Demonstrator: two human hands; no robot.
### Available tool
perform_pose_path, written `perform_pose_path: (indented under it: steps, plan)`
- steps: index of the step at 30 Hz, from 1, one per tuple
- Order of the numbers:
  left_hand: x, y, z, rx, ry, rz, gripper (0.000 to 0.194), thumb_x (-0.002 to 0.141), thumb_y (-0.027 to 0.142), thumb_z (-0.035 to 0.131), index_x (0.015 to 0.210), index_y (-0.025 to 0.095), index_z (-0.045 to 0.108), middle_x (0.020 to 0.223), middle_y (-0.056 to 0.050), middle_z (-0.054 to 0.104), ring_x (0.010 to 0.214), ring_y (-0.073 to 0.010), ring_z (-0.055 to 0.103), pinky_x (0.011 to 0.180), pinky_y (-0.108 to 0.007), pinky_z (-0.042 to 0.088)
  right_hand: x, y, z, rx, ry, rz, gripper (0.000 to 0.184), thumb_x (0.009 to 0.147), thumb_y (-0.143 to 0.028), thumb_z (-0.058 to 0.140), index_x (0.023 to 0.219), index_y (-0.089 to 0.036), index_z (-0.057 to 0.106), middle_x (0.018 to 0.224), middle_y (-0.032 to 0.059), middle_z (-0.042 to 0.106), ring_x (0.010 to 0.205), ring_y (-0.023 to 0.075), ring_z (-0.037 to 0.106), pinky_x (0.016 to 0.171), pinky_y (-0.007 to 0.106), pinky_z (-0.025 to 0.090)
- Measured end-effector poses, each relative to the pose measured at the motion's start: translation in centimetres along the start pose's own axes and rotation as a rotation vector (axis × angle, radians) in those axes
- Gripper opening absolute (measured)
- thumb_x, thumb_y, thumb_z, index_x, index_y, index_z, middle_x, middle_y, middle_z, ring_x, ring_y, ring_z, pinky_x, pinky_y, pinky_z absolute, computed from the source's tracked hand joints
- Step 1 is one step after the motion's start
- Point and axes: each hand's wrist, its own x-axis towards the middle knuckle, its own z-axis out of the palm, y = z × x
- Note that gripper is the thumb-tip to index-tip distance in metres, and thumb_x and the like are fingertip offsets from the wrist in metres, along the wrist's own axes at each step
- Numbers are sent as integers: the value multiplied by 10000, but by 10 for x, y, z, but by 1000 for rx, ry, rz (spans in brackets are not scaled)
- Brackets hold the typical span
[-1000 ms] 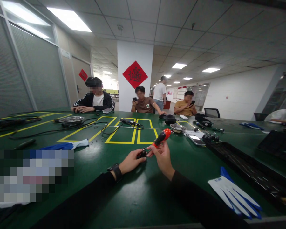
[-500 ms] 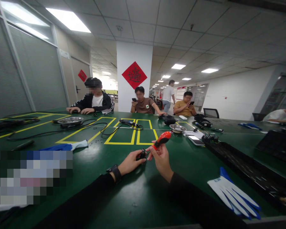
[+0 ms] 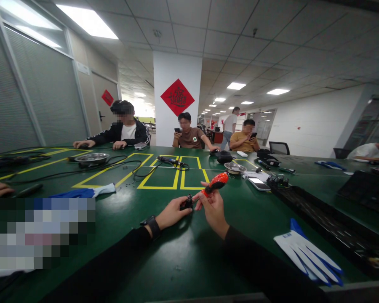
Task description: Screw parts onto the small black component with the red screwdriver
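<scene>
My left hand (image 3: 173, 213) is closed around a small black part with a metallic top (image 3: 188, 203), held just over the table. In my right hand (image 3: 214, 209) is a screwdriver with a red and black handle (image 3: 217, 183). Its handle slants up to the right, and its shaft points down-left toward the black part. Fingers hide much of the shaft, so I cannot tell whether the tip touches the part. Both hands are close together above the green table (image 3: 189, 261).
White and blue gloves (image 3: 306, 254) lie at the right beside a long black tray (image 3: 328, 223). A phone (image 3: 258, 183) and a metal bowl (image 3: 235, 168) are farther back. Another bowl (image 3: 91, 158), cables and a corded tool (image 3: 170, 161) lie across the table. Several people sit around it.
My hands and the screwdriver keep nearly the same pose. At the far left, a co-worker's hand has come further into view. The person walking behind has moved right.
</scene>
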Motion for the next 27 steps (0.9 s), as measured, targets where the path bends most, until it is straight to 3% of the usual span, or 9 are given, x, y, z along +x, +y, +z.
perform_pose_path:
  steps: [14, 22, 27]
  plan:
    - [-1, 1, -2, 10, -4, -3, 275, 749, 311, 531, 931, 125, 616, 846, -35, 632, 760, -176, 547, 699, -269, 409, -1, -2, -5, 71, -79, -28, 304, 859, -313, 433, 1146, -214, 438, 790, 20, 615, 515, 110, 591, 490, 243, 480]
    - [0, 1, -1, -31, 18, -37, 303, 709, 289, 566, 958, 126, 624, 847, -43, 644, 777, -188, 552, 736, -293, 424, 4, 4, -1, 67, 12, 16, 247, 791, -269, 567, 978, -223, 412, 700, -37, 595, 429, 84, 555, 417, 201, 456]
    - [-1, 3, -2, -31, 25, -37, 297, 708, 289, 570, 950, 129, 628, 842, -40, 648, 777, -191, 560, 740, -295, 430, 3, 1, -3, 100, 8, 4, 270, 817, -276, 521, 1052, -224, 397, 721, -30, 591, 452, 83, 564, 442, 209, 472]
